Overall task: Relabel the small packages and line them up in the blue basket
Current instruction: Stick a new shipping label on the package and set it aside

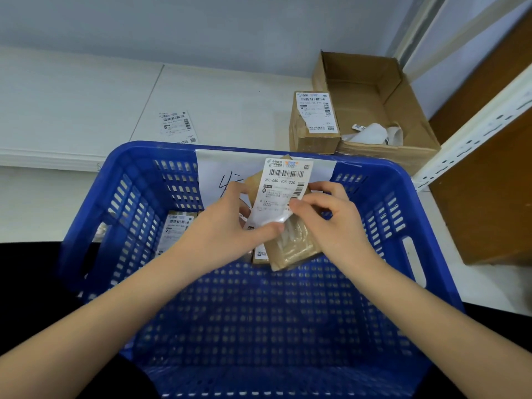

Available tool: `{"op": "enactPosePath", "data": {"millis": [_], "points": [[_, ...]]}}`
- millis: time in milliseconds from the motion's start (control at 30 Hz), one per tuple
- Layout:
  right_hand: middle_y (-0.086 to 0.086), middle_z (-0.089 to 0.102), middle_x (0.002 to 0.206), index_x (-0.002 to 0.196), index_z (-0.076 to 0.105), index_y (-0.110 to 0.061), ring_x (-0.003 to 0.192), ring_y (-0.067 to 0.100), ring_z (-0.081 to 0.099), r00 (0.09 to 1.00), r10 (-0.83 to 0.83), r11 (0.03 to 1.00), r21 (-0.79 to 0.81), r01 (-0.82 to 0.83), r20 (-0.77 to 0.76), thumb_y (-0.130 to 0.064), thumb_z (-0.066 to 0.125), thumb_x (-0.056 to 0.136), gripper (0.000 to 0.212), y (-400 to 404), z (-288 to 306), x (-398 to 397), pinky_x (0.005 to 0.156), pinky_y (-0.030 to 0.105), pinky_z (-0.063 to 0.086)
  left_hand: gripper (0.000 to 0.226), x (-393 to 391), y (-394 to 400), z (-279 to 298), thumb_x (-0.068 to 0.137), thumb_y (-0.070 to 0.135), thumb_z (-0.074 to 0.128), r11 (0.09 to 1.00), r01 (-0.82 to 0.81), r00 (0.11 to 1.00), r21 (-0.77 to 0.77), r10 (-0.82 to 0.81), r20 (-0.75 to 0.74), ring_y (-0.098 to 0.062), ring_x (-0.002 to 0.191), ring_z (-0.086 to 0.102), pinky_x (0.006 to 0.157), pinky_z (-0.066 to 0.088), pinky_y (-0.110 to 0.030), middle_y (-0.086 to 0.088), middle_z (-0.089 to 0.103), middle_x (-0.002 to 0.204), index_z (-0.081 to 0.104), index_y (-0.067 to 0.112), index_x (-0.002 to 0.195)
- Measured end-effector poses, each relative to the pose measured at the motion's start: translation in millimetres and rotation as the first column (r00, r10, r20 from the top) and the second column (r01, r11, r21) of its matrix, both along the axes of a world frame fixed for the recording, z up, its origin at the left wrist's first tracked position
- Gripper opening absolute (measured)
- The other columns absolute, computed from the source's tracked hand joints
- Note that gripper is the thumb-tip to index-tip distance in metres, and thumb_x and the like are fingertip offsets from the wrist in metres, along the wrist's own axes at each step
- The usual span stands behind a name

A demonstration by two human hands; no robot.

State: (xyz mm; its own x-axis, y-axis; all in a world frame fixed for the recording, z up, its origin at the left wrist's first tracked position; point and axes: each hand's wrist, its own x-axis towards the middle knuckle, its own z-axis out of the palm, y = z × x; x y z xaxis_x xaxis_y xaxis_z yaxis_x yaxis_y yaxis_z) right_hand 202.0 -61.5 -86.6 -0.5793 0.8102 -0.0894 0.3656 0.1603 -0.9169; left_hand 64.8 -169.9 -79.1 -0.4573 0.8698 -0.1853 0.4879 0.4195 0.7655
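your left hand and right hand both pinch a shipping label on a small brown package above the blue basket, where a labelled package lies by the far wall. crumpled label backing sits in the open cardboard box.

Pale blue-grey wall, white tabletop, white slotted shelf upright, brown wooden panel
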Motion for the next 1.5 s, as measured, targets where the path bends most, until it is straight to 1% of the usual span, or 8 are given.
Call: {"op": "enactPosePath", "data": {"millis": [267, 400, 567, 733, 867, 1100, 1300, 1500], "points": [[-0.012, 0.050, 0.117, 0.077, 0.067, -0.033, 0.109, -0.005, 0.049, 1.000, 0.001, 1.000, -0.015, -0.002, -0.017, -0.024, 0.067, 0.085, 0.012, 2, 1, 2, 0.085, 0.011, 0.042, 0.064, 0, 4, 9, 0.066, 0.057, 0.070, 0.999, -0.018, 0.981, -0.042, 0.025, 0.193, -0.001, 0.081, 0.057, 0.062, 0.044, -0.013, 0.014, 0.058, 0.096, 0.040, 0.033, 0.117], [-0.011, 0.050, 0.117, 0.075, 0.069, -0.029, 0.107, -0.008, 0.049, 0.999, -0.004, 1.000, -0.016, 0.003, -0.035, -0.021, 0.067, 0.086, 0.013, 3, -1, 5, 0.092, 0.015, 0.041, 0.082, 0, 3, 18, 0.051, 0.067, 0.060, 0.990, -0.121, 0.919, -0.073, 0.139, 0.368, -0.003, 0.087, 0.063, 0.074, 0.047, -0.021, 0.006, 0.065, 0.100, 0.044, 0.027, 0.120], [-0.016, 0.046, 0.124, 0.074, 0.068, -0.036, 0.114, -0.010, 0.044, 0.996, 0.092, 0.993, 0.078, -0.092, 0.006, -0.027, 0.067, 0.085, 0.014, -1, -2, 7, 0.090, 0.013, 0.041, 0.051, -9, 5, 10, 0.087, 0.049, 0.058, 0.963, -0.234, 0.832, -0.133, 0.269, 0.486, -0.014, 0.086, 0.069, 0.077, 0.052, -0.026, -0.002, 0.075, 0.092, 0.065, 0.003, 0.110], [-0.017, 0.043, 0.129, 0.090, 0.073, -0.029, 0.114, -0.003, 0.047, 0.984, 0.180, 0.970, 0.165, -0.179, 0.010, -0.029, 0.057, 0.089, 0.016, 3, -2, 12, 0.091, 0.022, 0.044, 0.029, -16, 6, 10, 0.088, 0.030, 0.066, 0.946, -0.286, 0.747, -0.149, 0.318, 0.584, -0.016, 0.078, 0.069, 0.074, 0.054, -0.026, -0.007, 0.075, 0.089, 0.072, 0.003, 0.097], [-0.012, 0.040, 0.135, 0.095, 0.072, -0.030, 0.119, 0.002, 0.044, 0.956, 0.289, 0.887, 0.363, -0.286, 0.047, -0.039, 0.060, 0.077, 0.024, 13, -3, 19, 0.094, 0.018, 0.040, 0.019, -19, 3, 19, 0.087, 0.022, 0.066, 0.954, -0.276, 0.710, -0.119, 0.285, 0.644, -0.011, 0.068, 0.070, 0.055, 0.052, -0.017, -0.006, 0.075, 0.083, 0.072, 0.004, 0.090], [0.001, 0.041, 0.142, 0.087, 0.076, -0.022, 0.129, 0.025, 0.039, 0.928, 0.330, 0.732, 0.574, -0.366, 0.171, -0.036, 0.060, 0.082, 0.022, 22, -1, 26, 0.096, 0.047, 0.046, 0.024, -27, -4, 27, 0.076, 0.023, 0.072, 0.969, -0.216, 0.753, -0.122, 0.244, 0.611, -0.013, 0.069, 0.071, 0.059, 0.056, -0.018, -0.009, 0.075, 0.085, 0.073, 0.003, 0.088], [0.002, 0.039, 0.139, 0.082, 0.076, -0.021, 0.118, 0.033, 0.044, 0.903, 0.303, 0.500, 0.756, -0.423, 0.305, -0.030, 0.055, 0.083, 0.023, 34, 6, 31, 0.085, 0.050, 0.046, 0.037, -34, -9, 35, 0.065, 0.028, 0.069, 0.979, -0.085, 0.767, -0.185, 0.182, 0.615, -0.013, 0.070, 0.071, 0.058, 0.054, -0.016, -0.011, 0.075, 0.087, 0.073, 0.002, 0.092], [0.004, 0.039, 0.140, 0.081, 0.076, -0.019, 0.116, 0.032, 0.043, 0.879, 0.309, 0.446, 0.761, -0.472, 0.364, -0.017, 0.064, 0.080, 0.012, 40, 3, 35, 0.083, 0.049, 0.046, 0.044, -37, -10, 35, 0.063, 0.031, 0.070, 0.972, -0.032, 0.782, -0.231, 0.168, 0.600, -0.015, 0.073, 0.072, 0.062, 0.056, -0.018, -0.013, 0.075, 0.090, 0.074, 0.001, 0.095]]}}
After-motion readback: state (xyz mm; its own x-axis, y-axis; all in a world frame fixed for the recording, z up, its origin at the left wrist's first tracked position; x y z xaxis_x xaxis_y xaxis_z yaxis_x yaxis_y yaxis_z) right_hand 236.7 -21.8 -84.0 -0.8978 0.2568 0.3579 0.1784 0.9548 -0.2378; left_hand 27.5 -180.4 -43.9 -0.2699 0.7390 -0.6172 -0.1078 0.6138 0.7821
